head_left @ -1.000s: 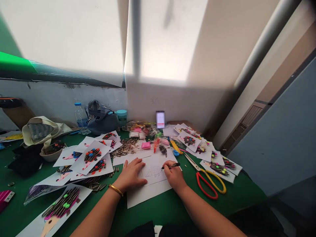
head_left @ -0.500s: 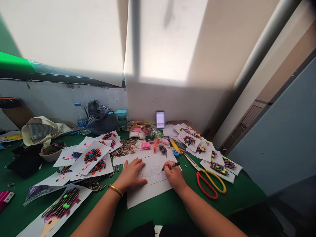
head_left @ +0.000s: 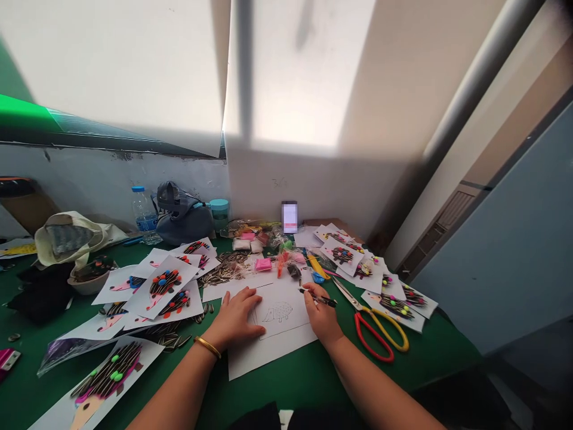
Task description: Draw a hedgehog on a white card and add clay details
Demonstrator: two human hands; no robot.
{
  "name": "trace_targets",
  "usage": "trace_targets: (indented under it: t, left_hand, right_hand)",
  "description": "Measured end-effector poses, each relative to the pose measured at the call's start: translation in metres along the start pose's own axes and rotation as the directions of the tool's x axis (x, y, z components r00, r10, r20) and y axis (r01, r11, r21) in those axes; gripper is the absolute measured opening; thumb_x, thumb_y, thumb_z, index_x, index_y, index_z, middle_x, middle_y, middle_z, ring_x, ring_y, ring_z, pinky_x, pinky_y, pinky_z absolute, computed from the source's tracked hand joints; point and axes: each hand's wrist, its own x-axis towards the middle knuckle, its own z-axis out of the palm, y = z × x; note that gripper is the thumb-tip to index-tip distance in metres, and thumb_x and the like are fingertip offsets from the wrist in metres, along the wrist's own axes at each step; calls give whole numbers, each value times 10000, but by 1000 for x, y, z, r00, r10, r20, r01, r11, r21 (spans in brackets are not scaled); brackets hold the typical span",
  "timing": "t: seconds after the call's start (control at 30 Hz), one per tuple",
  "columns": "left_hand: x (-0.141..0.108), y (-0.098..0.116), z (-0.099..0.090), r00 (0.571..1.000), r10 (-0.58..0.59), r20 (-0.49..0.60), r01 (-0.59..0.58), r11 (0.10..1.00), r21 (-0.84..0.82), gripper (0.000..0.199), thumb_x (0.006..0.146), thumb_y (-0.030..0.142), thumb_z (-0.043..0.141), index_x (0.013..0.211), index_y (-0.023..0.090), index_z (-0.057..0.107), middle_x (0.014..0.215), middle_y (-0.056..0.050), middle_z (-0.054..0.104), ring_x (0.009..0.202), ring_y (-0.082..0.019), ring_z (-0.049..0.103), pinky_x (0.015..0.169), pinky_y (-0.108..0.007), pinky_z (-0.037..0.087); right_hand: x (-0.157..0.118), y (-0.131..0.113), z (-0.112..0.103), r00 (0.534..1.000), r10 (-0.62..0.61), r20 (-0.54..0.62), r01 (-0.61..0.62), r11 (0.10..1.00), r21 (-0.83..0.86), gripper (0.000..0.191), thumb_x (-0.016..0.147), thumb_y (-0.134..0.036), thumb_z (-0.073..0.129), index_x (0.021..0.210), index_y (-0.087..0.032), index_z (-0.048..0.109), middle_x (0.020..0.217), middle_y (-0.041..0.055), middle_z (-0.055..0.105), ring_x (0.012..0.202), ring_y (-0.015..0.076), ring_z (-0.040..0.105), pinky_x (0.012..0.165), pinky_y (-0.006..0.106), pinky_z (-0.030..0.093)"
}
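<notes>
Sketching seems to be the step in hand. The right hand [head_left: 323, 318] is closed in a pinch on a pen [head_left: 319, 296]; the drawing [head_left: 280, 312] lies to its left. The left hand [head_left: 237, 321], fingers spread and gripping nothing, rests on the paper [head_left: 277, 349]. Tip contact is hard to tell; another stroke calls for steady paper and a light touch.

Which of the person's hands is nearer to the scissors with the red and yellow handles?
Right. The right hand is just left of the scissors; the left hand lies farther left, on the paper.
</notes>
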Motion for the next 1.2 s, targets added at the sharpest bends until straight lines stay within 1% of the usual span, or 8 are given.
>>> trace_targets:
  t: [0.17,0.33,0.57,0.7,0.83,0.93,1.07,1.2]
  left_hand:
    - [0,1,-2,1000,-4,9,3,1000,3,756,660,514,712,1342,258,510,1521,-127,370,1437,-327,248,1142,-629,44]
    - [0,1,-1,1000,5,-1,-5,1000,-11,677,699,447,691,1331,281,512,1511,-120,388,1436,-321,256,1139,-636,51]
    - [-1,2,-1,998,13,-60,-14,1000,-17,577,726,344,680,1283,278,542,1508,-105,393,1436,-329,250,1120,-673,85]
    - [-1,2,-4,981,13,-192,-22,999,-46,318,814,336,605,1125,278,635,1424,-77,491,1374,-313,365,1130,-656,116]
    - [1,0,-6,953,-26,-303,-4,995,-96,187,859,305,520,896,224,684,1128,-81,638,1119,-260,569,1044,-459,394]
    - [2,0,-8,938,-71,-339,43,995,-89,184,850,281,506,824,215,676,985,-72,648,994,-247,598,907,-384,470]
    - [1,5,-6,944,-73,-320,52,996,-72,166,841,285,526,835,217,677,966,-68,655,970,-248,603,877,-378,472]
    - [-1,12,1,973,24,-231,-46,995,-90,289,793,352,630,1055,238,673,1201,-75,636,1141,-260,565,1012,-395,417]
  right_hand:
    - [2,17,-31,980,-125,152,173,918,-356,252,887,-201,481,1071,-242,648,1063,64,666,1034,241,562,945,408,357]
    - [2,32,-42,969,2,249,127,857,-499,547,795,-22,429,1212,-314,629,1240,28,637,1169,236,509,971,420,319]
    - [2,25,-38,968,65,242,51,894,-445,334,845,-255,531,1150,-263,667,1149,56,667,1110,246,552,967,405,350]
    - [2,24,-39,953,91,290,44,903,-428,309,848,-295,563,1136,-275,672,1145,51,668,1117,249,551,964,412,349]
    - [2,25,-40,961,80,264,31,919,-392,297,879,-311,539,1143,-265,668,1160,49,662,1133,240,545,972,403,351]
    - [2,22,-42,969,38,245,56,929,-365,271,887,-297,521,1095,-251,689,1130,55,671,1104,235,559,956,389,362]
    - [0,18,-41,956,-48,290,147,933,-328,248,874,-286,539,1056,-250,705,1100,57,680,1082,236,564,926,381,371]
    - [-1,20,-37,950,-32,310,147,924,-354,293,844,-294,573,1109,-242,687,1122,70,658,1084,244,555,937,388,381]
